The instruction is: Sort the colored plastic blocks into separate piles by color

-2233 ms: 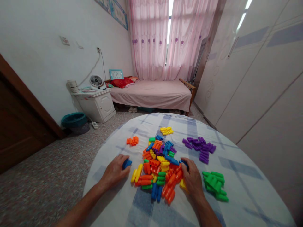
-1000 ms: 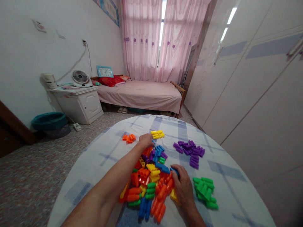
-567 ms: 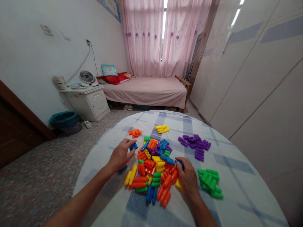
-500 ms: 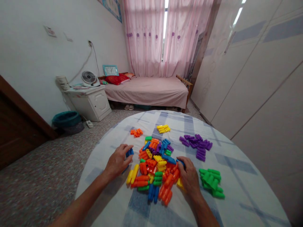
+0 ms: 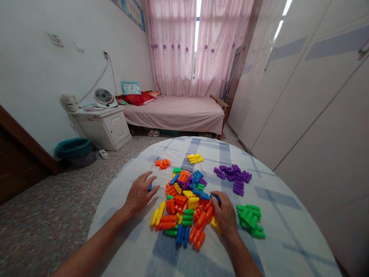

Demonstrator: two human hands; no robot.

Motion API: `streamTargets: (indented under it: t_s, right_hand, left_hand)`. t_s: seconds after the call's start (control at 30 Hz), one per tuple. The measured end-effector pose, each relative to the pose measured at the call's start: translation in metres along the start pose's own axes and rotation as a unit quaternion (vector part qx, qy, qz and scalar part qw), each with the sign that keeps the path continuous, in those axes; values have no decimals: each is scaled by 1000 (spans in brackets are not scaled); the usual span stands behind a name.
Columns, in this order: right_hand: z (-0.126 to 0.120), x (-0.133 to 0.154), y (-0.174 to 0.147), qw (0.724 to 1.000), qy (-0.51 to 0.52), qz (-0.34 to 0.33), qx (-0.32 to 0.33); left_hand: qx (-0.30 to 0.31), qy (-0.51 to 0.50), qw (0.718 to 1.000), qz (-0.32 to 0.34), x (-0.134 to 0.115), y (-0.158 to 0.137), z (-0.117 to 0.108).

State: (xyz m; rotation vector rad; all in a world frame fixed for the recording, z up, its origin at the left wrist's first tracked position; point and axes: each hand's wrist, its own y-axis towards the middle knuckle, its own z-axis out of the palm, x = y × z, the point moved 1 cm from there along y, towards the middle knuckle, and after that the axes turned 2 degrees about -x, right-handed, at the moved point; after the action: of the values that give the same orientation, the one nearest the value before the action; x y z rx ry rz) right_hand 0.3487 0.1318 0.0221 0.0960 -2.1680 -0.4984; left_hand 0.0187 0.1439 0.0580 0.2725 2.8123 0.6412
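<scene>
A mixed heap of plastic toy blocks [image 5: 181,200] in orange, yellow, green, blue and purple covers the middle of the table. To its left, my left hand [image 5: 140,193] has its fingers spread. A blue block [image 5: 150,187] shows between its thumb and fingers, partly hidden, and does not look gripped. On the heap's right side, my right hand [image 5: 225,211] curls its fingers round another blue block [image 5: 215,199], of which only a part shows. A yellow block [image 5: 215,224] lies by that hand, partly covered.
Sorted piles surround the heap: orange blocks [image 5: 163,164], yellow blocks [image 5: 195,158], purple blocks [image 5: 234,177] and green blocks [image 5: 250,219]. They lie on a round table with a checked cloth [image 5: 121,238]. A bed [image 5: 173,111] stands beyond, a wardrobe [image 5: 288,100] to the right.
My left hand has spread its fingers and let go of the blue block beside the heap. My right hand keeps its hold. The whole view has shifted slightly.
</scene>
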Motion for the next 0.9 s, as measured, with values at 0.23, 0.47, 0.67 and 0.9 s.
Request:
streamTargets:
  t_s: [0.23,0.47,0.67,0.9]
  right_hand:
    - [0,1,-1,1000,6,5,5]
    - [0,3,-2,1000,5,9,8]
    - [0,2,-1,1000,5,2,9]
    - [0,-1,0,1000,0,-7,7]
  left_hand:
    - [115,-80,986,-85,-64,62,21]
    - [132,-178,968,-118,-55,65,35]
    - [51,-362,919,-144,-38,55,14]
    - [-12,-192,963,-189,16,25,-26]
